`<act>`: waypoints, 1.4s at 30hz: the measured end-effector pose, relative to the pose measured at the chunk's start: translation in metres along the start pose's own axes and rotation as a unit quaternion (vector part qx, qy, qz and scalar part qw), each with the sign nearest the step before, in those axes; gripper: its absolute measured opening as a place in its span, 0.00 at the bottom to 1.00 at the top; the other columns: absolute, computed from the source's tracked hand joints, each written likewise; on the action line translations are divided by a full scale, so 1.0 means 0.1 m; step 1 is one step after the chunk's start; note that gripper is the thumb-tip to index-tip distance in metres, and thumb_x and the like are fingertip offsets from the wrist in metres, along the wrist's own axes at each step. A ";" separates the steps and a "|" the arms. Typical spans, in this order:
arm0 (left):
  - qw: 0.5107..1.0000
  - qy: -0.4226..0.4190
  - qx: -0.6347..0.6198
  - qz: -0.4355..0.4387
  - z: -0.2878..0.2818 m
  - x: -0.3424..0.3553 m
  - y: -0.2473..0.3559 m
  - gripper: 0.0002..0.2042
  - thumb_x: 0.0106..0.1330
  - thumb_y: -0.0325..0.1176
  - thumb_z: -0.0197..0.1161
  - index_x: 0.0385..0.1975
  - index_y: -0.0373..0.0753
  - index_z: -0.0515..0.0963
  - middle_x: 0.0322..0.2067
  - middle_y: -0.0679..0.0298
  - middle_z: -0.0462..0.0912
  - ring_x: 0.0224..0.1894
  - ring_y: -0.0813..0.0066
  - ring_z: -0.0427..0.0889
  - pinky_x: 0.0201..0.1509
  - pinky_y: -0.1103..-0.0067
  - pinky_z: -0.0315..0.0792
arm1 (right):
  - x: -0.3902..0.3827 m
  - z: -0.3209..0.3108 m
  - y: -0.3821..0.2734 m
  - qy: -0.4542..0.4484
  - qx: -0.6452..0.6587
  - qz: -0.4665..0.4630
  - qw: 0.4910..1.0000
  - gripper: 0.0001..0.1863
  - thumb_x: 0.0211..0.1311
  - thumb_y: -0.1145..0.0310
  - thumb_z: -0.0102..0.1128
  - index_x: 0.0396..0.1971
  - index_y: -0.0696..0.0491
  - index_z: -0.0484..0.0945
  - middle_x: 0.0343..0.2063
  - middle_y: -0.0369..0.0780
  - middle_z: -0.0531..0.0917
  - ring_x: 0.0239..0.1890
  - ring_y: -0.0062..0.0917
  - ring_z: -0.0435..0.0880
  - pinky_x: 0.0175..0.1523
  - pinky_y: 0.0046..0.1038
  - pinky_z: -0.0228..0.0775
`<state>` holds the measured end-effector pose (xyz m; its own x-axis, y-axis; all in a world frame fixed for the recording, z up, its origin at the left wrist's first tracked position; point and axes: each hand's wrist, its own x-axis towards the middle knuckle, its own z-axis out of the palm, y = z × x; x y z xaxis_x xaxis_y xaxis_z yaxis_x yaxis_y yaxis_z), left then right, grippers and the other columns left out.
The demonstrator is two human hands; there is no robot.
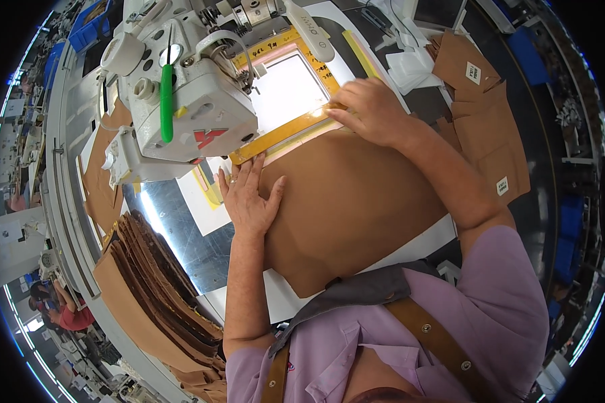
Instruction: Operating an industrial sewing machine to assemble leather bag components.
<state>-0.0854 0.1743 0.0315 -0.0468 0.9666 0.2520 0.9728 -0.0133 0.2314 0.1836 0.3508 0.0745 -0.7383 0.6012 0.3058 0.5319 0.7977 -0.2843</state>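
My right hand (370, 111) has its fingers bent and closed on the right end of the yellow frame's (282, 132) near bar. The frame has handwritten marks and a white window. My left hand (252, 198) lies with fingers stretched at the frame's lower left, touching the edge of a large brown fabric piece (346, 215). That piece reaches from the frame toward my body, over a white board. A white sewing machine (175, 101) with a green-handled tool (167, 101) on it overhangs the frame's left part, hiding some of it.
Stacked brown pieces (141, 289) lie at the lower left, beside a shiny metal plate (181, 248). Labelled brown pieces (484, 148) and crumpled white scraps (410, 70) are at the upper right. A blue bin (87, 23) stands top left. A co-worker in red (70, 316) is at the far left.
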 end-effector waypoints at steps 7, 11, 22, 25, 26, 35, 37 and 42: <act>0.977 0.068 -0.196 -0.040 -0.14 -0.17 -0.02 0.05 0.63 0.30 0.71 0.37 0.44 0.89 0.46 0.64 0.89 0.57 0.62 0.84 0.65 0.67 0.68 | -0.50 0.03 -0.18 0.004 0.092 0.039 0.995 0.30 0.56 0.56 0.74 0.58 0.49 0.77 0.55 0.41 0.76 0.57 0.34 0.77 0.65 0.42 0.67; 0.952 0.046 -0.303 -0.023 -0.30 -0.15 0.23 0.05 0.62 0.28 0.73 0.36 0.42 0.88 0.36 0.64 0.89 0.37 0.68 0.85 0.43 0.77 0.76 | -0.25 0.12 -0.44 -0.006 0.177 -0.070 0.982 0.34 0.55 0.60 0.74 0.63 0.48 0.74 0.49 0.39 0.81 0.56 0.33 0.79 0.66 0.41 0.63; 0.943 0.046 -0.273 -0.185 -0.19 -0.25 -0.30 0.06 0.64 0.31 0.74 0.35 0.37 0.88 0.27 0.65 0.88 0.29 0.78 0.80 0.39 0.79 0.73 | -0.28 -0.14 0.21 -0.142 0.152 0.008 0.978 0.11 0.57 0.62 0.72 0.23 0.52 0.82 0.25 0.36 0.81 0.34 0.29 0.82 0.52 0.32 0.69; 0.901 0.043 -0.348 -0.256 -0.20 -0.13 -0.35 0.06 0.64 0.30 0.74 0.33 0.33 0.87 0.23 0.66 0.86 0.24 0.84 0.75 0.31 0.83 0.69 | -0.32 -0.12 0.44 -0.160 0.208 0.150 0.953 0.14 0.59 0.60 0.70 0.23 0.54 0.81 0.22 0.36 0.81 0.29 0.30 0.81 0.41 0.31 0.73; 0.895 0.025 -0.344 -0.284 -0.19 -0.10 -0.41 0.07 0.64 0.29 0.74 0.31 0.32 0.86 0.22 0.67 0.85 0.22 0.86 0.72 0.28 0.83 0.67 | -0.31 -0.09 0.43 -0.134 0.220 0.191 0.947 0.13 0.59 0.61 0.69 0.23 0.55 0.80 0.22 0.37 0.81 0.27 0.30 0.81 0.37 0.31 0.72; 0.934 -0.023 -0.258 -0.247 -0.19 0.28 -0.57 0.07 0.59 0.27 0.76 0.31 0.30 0.86 0.21 0.68 0.83 0.24 0.85 0.80 0.32 0.82 0.74 | -0.22 0.02 0.40 -0.071 0.173 0.261 0.947 0.07 0.56 0.67 0.62 0.24 0.54 0.80 0.23 0.38 0.82 0.27 0.30 0.81 0.36 0.31 0.73; 0.927 0.015 -0.292 -0.235 -0.15 0.34 -0.62 0.06 0.59 0.26 0.75 0.31 0.31 0.86 0.23 0.66 0.84 0.24 0.82 0.81 0.34 0.81 0.76 | -0.20 0.05 0.44 -0.056 0.188 0.259 0.946 0.07 0.56 0.66 0.62 0.24 0.54 0.80 0.23 0.38 0.82 0.27 0.30 0.81 0.36 0.32 0.73; 0.960 0.027 -0.205 -0.190 0.00 0.53 -0.86 0.10 0.63 0.30 0.72 0.40 0.33 0.84 0.31 0.63 0.86 0.32 0.74 0.82 0.39 0.76 0.78 | -0.04 0.15 0.53 -0.024 0.139 0.260 0.955 0.07 0.58 0.65 0.63 0.26 0.53 0.81 0.26 0.37 0.82 0.29 0.30 0.82 0.38 0.32 0.74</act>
<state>-0.1717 0.2272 0.0246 -0.4023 0.9074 0.1212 0.7123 0.2272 0.6641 0.2082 0.3900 0.0448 -0.4259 0.9046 0.0181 0.7054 0.3445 -0.6195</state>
